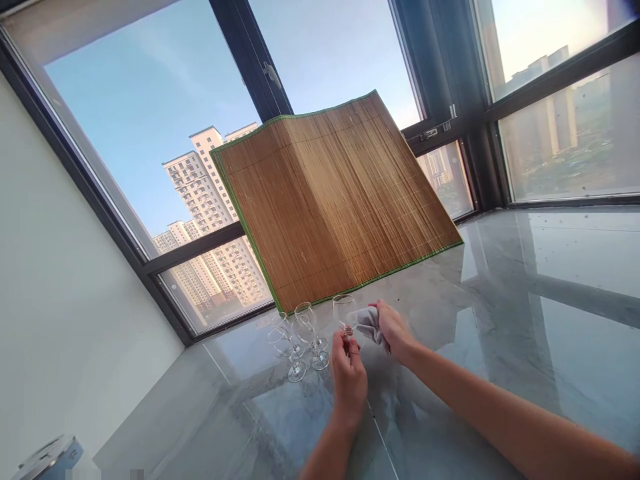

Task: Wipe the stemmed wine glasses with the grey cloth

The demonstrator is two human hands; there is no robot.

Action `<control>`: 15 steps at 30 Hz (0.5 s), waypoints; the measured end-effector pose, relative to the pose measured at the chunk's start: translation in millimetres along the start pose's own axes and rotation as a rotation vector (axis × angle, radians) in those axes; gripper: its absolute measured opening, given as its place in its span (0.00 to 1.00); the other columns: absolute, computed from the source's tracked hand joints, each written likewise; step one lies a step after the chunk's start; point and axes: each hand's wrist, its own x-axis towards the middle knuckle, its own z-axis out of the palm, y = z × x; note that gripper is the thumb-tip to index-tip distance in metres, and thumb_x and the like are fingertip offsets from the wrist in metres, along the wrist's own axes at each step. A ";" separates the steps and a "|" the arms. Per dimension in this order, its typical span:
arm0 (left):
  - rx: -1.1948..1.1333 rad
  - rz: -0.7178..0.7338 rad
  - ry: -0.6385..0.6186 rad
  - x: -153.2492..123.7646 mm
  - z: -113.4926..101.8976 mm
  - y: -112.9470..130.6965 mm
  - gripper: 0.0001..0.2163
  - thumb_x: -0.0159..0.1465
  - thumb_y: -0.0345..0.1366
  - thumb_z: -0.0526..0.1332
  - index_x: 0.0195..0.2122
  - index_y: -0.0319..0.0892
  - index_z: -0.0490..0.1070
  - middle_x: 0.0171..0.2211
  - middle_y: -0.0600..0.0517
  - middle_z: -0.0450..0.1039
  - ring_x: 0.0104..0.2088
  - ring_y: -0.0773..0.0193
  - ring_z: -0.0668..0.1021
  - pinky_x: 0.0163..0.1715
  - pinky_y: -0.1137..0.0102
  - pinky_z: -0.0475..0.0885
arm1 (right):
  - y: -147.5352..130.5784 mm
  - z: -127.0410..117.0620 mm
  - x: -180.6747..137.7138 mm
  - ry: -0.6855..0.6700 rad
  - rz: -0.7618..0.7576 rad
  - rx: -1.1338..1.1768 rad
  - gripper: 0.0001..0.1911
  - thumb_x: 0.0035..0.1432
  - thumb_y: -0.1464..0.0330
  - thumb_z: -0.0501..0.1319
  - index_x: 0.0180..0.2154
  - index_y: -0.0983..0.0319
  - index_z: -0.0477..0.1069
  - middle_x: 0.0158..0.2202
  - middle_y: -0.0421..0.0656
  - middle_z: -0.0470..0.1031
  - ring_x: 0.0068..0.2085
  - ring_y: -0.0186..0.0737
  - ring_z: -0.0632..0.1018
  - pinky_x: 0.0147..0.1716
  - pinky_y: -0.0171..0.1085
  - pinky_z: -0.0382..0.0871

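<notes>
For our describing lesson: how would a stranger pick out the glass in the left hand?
Find the big brown mat with green edging. Near its lower edge, several stemmed glasses stand clustered. Just right of them, your glass is the only one held, in the left hand.

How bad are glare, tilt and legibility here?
Head view: window reflections across the glossy surface; pale sheen on the mat. Head view: windows slant strongly. Head view: clear glasses, including one in the left hand, show only faint outlines.

Clear glass [344, 310], upright, held below its bowl, crumpled grey cloth [369, 323] bunched beside it
</notes>
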 end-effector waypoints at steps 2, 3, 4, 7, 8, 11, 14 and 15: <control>0.029 0.000 0.024 -2.5 2.9 0.1 0.12 0.69 0.40 0.50 0.47 0.43 0.68 0.43 0.47 0.71 0.44 0.60 0.73 0.48 0.65 0.66 | 11.9 8.5 -12.1 -0.184 -0.009 0.001 0.13 0.59 0.57 0.55 0.33 0.59 0.69 0.27 0.40 0.72 0.27 0.35 0.72 0.26 0.33 0.66; 0.051 0.001 0.042 -3.5 3.8 0.3 0.13 0.69 0.40 0.49 0.49 0.43 0.67 0.46 0.46 0.70 0.48 0.59 0.72 0.51 0.64 0.65 | 16.5 11.7 -17.5 -0.262 0.014 0.005 0.12 0.58 0.58 0.55 0.32 0.59 0.69 0.28 0.40 0.73 0.29 0.36 0.73 0.29 0.34 0.67; 0.077 0.003 0.058 -4.3 4.3 0.6 0.14 0.69 0.40 0.49 0.51 0.44 0.66 0.49 0.45 0.69 0.51 0.59 0.71 0.54 0.63 0.64 | 19.9 14.0 -22.0 -0.308 0.052 0.005 0.12 0.58 0.58 0.55 0.33 0.59 0.69 0.29 0.40 0.73 0.30 0.36 0.73 0.30 0.34 0.67; 0.180 0.011 0.076 -5.9 4.5 2.5 0.16 0.69 0.41 0.47 0.55 0.46 0.64 0.56 0.45 0.64 0.59 0.58 0.65 0.60 0.62 0.59 | 23.5 16.5 -28.6 -0.366 0.175 0.013 0.12 0.58 0.57 0.54 0.36 0.59 0.68 0.30 0.40 0.73 0.31 0.38 0.73 0.30 0.35 0.66; 0.216 0.012 0.071 -6.4 4.7 3.2 0.17 0.70 0.42 0.47 0.56 0.46 0.63 0.58 0.45 0.62 0.60 0.58 0.64 0.61 0.61 0.57 | 23.1 16.4 -28.9 -0.368 0.191 0.016 0.13 0.58 0.57 0.54 0.37 0.59 0.68 0.30 0.40 0.73 0.31 0.38 0.73 0.30 0.35 0.66; 0.285 -0.021 0.056 -8.3 7.0 3.7 0.19 0.70 0.44 0.45 0.59 0.46 0.60 0.63 0.45 0.57 0.64 0.58 0.59 0.65 0.61 0.52 | 20.0 15.5 -29.1 -0.351 0.134 -0.005 0.13 0.57 0.56 0.54 0.36 0.59 0.66 0.29 0.39 0.71 0.31 0.37 0.72 0.30 0.35 0.65; 0.281 -0.117 0.041 -10.2 11.0 0.8 0.23 0.70 0.45 0.42 0.63 0.43 0.54 0.67 0.43 0.49 0.68 0.59 0.52 0.67 0.60 0.46 | 15.8 15.2 -32.3 -0.372 0.048 -0.062 0.15 0.56 0.55 0.55 0.36 0.59 0.67 0.29 0.38 0.71 0.31 0.37 0.71 0.31 0.35 0.64; 0.267 -0.157 0.027 -10.3 12.1 -1.0 0.24 0.70 0.46 0.42 0.63 0.42 0.54 0.68 0.43 0.48 0.69 0.59 0.50 0.67 0.59 0.45 | 14.6 15.3 -34.1 -0.392 0.034 -0.075 0.15 0.56 0.55 0.55 0.38 0.59 0.67 0.30 0.38 0.72 0.33 0.37 0.72 0.31 0.35 0.64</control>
